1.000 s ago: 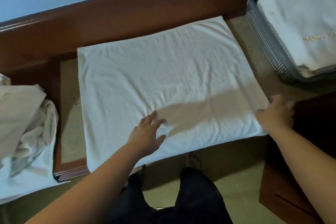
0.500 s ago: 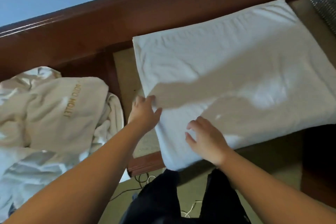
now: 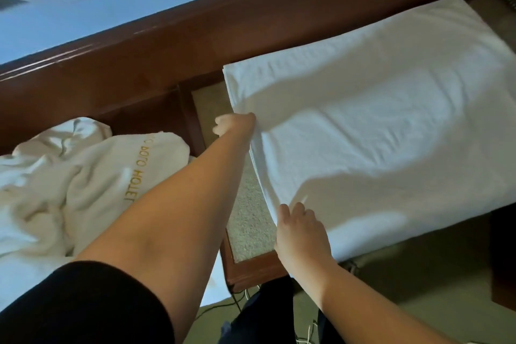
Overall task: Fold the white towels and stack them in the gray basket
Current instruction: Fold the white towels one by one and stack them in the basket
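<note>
towel: white, flat, lightly creased, folded double on wooden bench | left hand: fingers curled on towel's left edge, mid-way | right hand: fingers together, pinching near-left corner | pile of towels: crumpled, left, gold lettering

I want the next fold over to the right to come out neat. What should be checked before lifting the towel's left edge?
1. Left hand grips the far part of the left edge: ok, cloth bunches at its fingers.
2. Right hand grips the near part of that edge: cannot tell, its fingertips touch the cloth but a pinch is not visible.
3. White towel lies flat: ok, only light creases.
4. Nothing lies on the towel: ok.
5. Pile of unfolded towels is apart from it: ok.
6. Gray basket ready: cannot tell, barely in view.
</note>
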The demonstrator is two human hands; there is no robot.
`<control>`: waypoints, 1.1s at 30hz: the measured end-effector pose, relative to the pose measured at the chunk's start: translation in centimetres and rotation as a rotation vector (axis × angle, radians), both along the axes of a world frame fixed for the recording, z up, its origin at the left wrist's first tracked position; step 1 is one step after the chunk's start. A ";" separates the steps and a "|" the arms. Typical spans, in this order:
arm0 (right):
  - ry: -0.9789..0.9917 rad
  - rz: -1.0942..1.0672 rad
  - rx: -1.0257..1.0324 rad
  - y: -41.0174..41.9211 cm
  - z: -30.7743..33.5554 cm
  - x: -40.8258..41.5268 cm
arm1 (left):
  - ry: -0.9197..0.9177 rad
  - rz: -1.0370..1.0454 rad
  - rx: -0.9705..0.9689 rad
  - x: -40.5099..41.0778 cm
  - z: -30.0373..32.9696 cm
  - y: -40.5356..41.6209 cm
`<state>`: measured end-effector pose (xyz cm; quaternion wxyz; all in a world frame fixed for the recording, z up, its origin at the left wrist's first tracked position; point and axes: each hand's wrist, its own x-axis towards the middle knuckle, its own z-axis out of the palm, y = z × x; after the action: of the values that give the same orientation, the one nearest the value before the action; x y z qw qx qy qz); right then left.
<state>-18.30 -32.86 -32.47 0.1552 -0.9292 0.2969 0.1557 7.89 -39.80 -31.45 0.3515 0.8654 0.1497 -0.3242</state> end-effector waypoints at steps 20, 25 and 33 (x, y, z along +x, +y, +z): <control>-0.055 -0.884 0.262 -14.2 3.7 -15.6 | -0.137 -0.423 -0.247 -3.6 6.4 -18.0; -0.197 -1.024 0.507 -18.7 3.3 -18.6 | -0.252 -1.129 0.205 -6.6 4.3 -22.0; -0.277 -0.911 0.684 -19.7 0.9 -21.1 | -0.811 -2.128 0.672 -8.2 1.9 -23.5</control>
<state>-39.37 -52.56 -31.57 0.5348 -0.6169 0.5762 0.0372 -0.28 -63.32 -29.58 -0.3176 0.6434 -0.6893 -0.0999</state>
